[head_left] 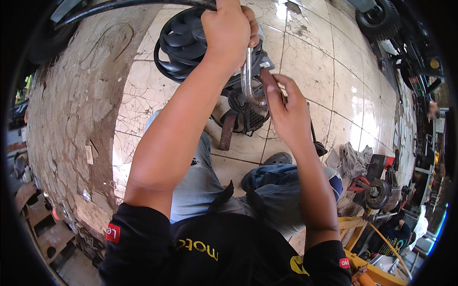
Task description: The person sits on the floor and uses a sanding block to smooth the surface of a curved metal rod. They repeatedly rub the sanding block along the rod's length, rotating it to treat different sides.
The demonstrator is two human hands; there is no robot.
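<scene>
My left hand (226,33) is closed around a bent metal tube (246,76) at the top middle. The tube's bare, shiny length runs down from my fist and curves right, toward my right hand. My right hand (291,107) pinches a reddish-brown strip that looks like sandpaper (269,86), between thumb and fingers beside the tube's curved end. Whether the strip touches the tube I cannot tell. A dark curved bar (138,4) reaches my left fist from the upper left; its join with the tube is hidden. Another brown strip (227,132) is below, near my knees.
Black fan blades (179,45) and a dark mesh-covered part (255,117) sit on cracked white tiles (319,62). Rough concrete (90,90) lies to the left. At the right are a grey rag (355,159), an angle grinder (377,193) and a yellow frame (367,233).
</scene>
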